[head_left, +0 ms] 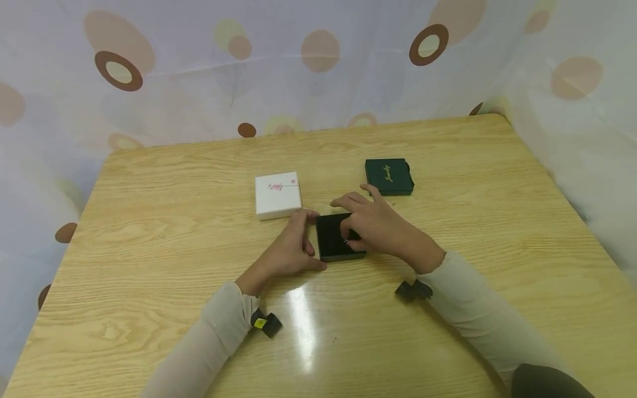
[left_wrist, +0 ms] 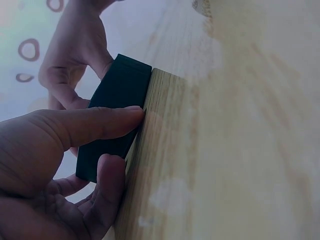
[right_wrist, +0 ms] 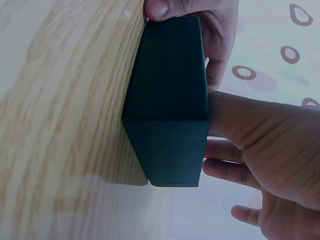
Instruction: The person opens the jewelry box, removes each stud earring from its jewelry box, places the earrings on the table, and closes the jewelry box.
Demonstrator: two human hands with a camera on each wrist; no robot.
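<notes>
A small dark green jewelry box base with a black insert lies on the table, its top uncovered. My left hand holds it by the left side, thumb at the near corner and fingers toward the far one. Over the insert, my right hand brings thumb and index finger together at a tiny shiny thing, too small to identify. Its other fingers stretch out past the box. From the right wrist, the green outer wall shows, while the wall hides the fingertips.
Behind the left hand sits a white box with a pink print. A green lid with gold lettering and a ribbon at its right lies beyond the right hand. The wooden table meets a patterned cloth backdrop.
</notes>
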